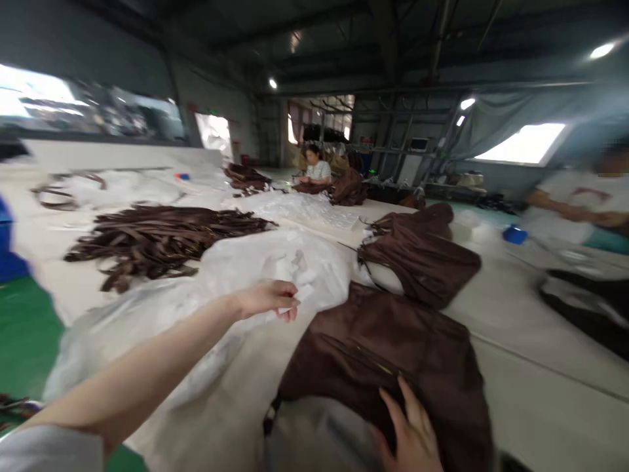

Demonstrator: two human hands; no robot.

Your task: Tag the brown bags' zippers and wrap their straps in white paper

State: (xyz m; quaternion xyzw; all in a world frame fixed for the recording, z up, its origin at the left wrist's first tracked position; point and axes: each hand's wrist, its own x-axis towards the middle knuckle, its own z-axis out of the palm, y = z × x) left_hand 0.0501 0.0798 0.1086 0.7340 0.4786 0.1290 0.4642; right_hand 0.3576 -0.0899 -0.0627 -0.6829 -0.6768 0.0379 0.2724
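My left hand (272,300) is stretched out over a white plastic bag (226,262), its thumb and fingers closed together. Small white pieces (297,269) lie on the plastic just beyond the fingertips; whether any is pinched is hard to make out. With fingers spread, my right hand (413,429) rests on a dark brown bag (407,334), close to its zipper (376,362). A pale grey area shows at the near side of this bag, blurred. Behind it lies a second brown bag (417,252) on the table.
A heap of brown straps (167,236) lies at the left of the white table (531,380). More clear plastic (304,210) is farther back. One person (317,172) sits at the far end; another person (580,203) is on the right, near a black item (584,305).
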